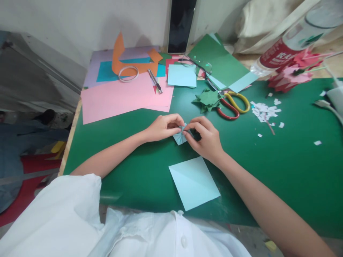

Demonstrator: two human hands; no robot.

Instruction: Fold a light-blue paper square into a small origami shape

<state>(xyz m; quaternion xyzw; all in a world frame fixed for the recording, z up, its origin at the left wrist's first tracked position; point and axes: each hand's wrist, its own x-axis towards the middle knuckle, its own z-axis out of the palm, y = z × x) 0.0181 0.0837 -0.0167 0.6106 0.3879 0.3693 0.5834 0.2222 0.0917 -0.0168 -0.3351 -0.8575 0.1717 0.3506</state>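
Observation:
Between my two hands, a small piece of folded light blue paper point(180, 138) shows creases that run out from its middle. My left hand point(164, 127) pinches its upper left part with thumb and fingers. On the other side my right hand point(204, 137) grips the right part, fingertips close to the centre. The fingers hide much of the folded paper. Nearer my body lies a flat light blue square sheet point(194, 183) with faint crease lines, apart from both hands.
Beyond my hands lie pink paper point(125, 96), a craft knife point(155, 81), a tape roll point(128, 74), a light blue stack point(182, 75), a green paper leaf shape point(207, 100) and scissors point(233, 105). Paper scraps point(265, 111), paper flowers point(291, 75) and a bottle point(292, 46) are at right. A phone point(181, 26) leans on the wall.

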